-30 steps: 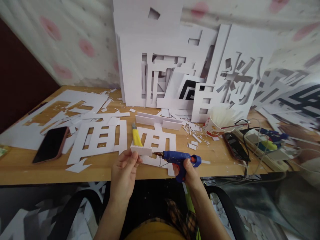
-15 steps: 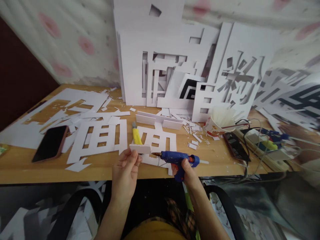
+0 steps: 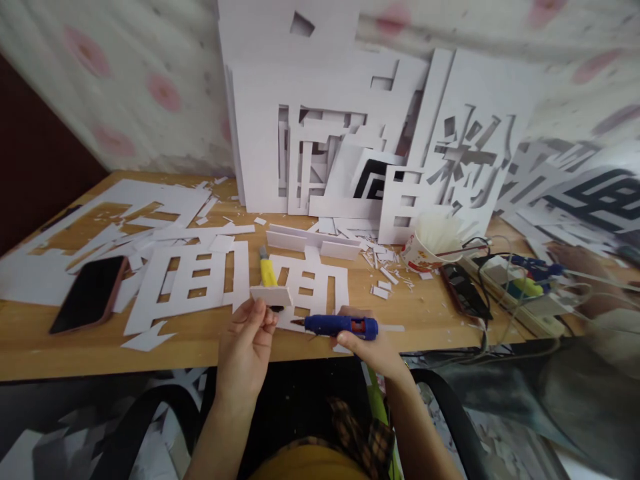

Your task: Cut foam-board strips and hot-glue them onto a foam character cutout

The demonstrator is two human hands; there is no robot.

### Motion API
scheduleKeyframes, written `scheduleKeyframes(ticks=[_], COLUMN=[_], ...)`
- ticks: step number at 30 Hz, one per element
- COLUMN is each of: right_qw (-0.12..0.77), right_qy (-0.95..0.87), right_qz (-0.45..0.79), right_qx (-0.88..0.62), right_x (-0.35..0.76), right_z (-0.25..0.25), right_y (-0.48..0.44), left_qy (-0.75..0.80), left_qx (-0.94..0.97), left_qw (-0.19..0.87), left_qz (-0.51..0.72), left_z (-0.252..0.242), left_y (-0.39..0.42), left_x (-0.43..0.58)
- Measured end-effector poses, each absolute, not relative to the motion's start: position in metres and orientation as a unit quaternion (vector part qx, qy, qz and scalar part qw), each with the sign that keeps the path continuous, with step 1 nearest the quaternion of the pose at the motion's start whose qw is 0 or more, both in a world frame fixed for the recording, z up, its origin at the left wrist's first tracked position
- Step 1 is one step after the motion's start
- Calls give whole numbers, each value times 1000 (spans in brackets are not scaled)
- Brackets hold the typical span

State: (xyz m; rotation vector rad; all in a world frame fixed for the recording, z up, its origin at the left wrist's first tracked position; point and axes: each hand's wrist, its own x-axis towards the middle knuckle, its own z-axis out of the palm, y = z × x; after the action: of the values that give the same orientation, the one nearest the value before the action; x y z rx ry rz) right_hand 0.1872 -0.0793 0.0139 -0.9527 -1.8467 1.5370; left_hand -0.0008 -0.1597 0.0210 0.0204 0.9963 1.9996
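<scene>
1. Behind the table (image 3: 195, 350) hangs a pale curtain (image 3: 125, 73) with pink spots, and tall white boards (image 3: 255, 87) stand upright before it, several with shapes cut out of them.

2. The table is of light wood and is quite crowded. On its left side lie a phone (image 3: 90, 293) and cut white sheets (image 3: 177, 283); small scraps (image 3: 383, 285) are scattered near the middle.

3. On the right side there are a cup (image 3: 420, 257) filled with pale sticks, a second phone (image 3: 466, 291) and a power strip (image 3: 537, 317) with cables.

4. Below the table edge, more white offcuts (image 3: 65, 443) are piled on the left.

5. The small board (image 3: 273, 295) is white, flat and oblong, with its long side running across the view. It is above the front part of the table, partly hiding the yellow cutter (image 3: 268, 270).

6. The left hand (image 3: 247, 343) pinches this small board by its lower edge, thumb in front and fingers behind.

7. The glue gun (image 3: 327, 325) is blue, with a clear stick coming out at the rear. Its nozzle points left, apart from the small board but near its right end.

8. The right hand (image 3: 367, 347) is closed around the glue gun; its handle is hidden.
</scene>
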Motion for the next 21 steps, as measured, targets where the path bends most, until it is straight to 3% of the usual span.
scheduleKeyframes(ticks=[6,10,14,17,19,21], right_qw=[359,333,310,256,184,175], right_qy=[-609,-548,-539,-546,-526,-554], right_qz=[345,222,201,165,74,93], right_qx=[-618,-735,-757,-780,-827,-809], right_x=[255,292,306,315,319,314], right_z=[3,-7,-7,4,15,27], right_y=[-40,-5,12,-7,-35,-69], left_qy=[443,455,457,450,447,443], left_qx=[-23,-14,11,39,56,75], left_qw=[399,394,398,380,364,356], left_qz=[803,799,795,807,815,819], left_z=[23,22,20,20,21,22], left_y=[-164,-163,-160,-157,-154,-150], left_x=[-14,-16,-11,-8,-6,-4])
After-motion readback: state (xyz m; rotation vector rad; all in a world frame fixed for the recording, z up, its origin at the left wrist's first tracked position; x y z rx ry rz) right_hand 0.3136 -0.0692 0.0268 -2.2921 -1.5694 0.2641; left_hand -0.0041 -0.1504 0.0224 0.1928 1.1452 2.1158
